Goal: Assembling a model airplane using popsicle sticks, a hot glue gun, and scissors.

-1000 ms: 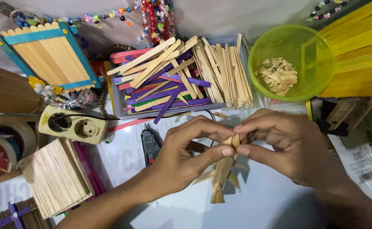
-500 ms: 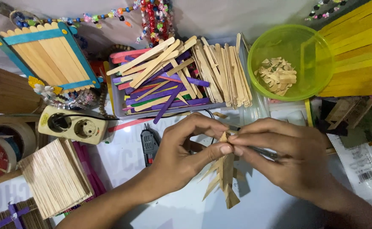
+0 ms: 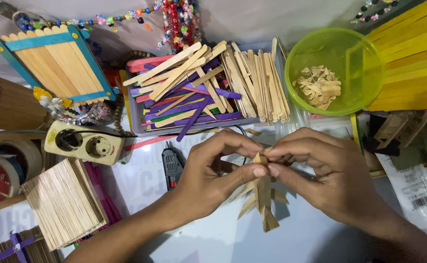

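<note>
Centrally, small wooden stick piece [image 3: 263, 197] hanging with its long axis vertical, top pinched between left hand [image 3: 213, 173] and right hand [image 3: 328, 178], thumbs meeting at its upper end, splayed slats below, bare white tabletop [image 3: 213, 234] beneath, tray of craft sticks [image 3: 199, 92] behind, glue gun [image 3: 172, 165] just left.

lime-green bowl [image 3: 364, 58], purple sticks [image 3: 196, 114], blue-framed panel [image 3: 52, 58], pale wooden piece [image 3: 264, 199]

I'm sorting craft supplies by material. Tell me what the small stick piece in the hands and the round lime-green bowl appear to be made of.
Small stick piece, pinched by left hand and right hand: looks like bare, unpainted wood, pale tan, matte, flat strips. Round lime-green bowl: probably plastic, since it is translucent, glossy and thin-walled; it holds pale wooden offcuts.
</note>
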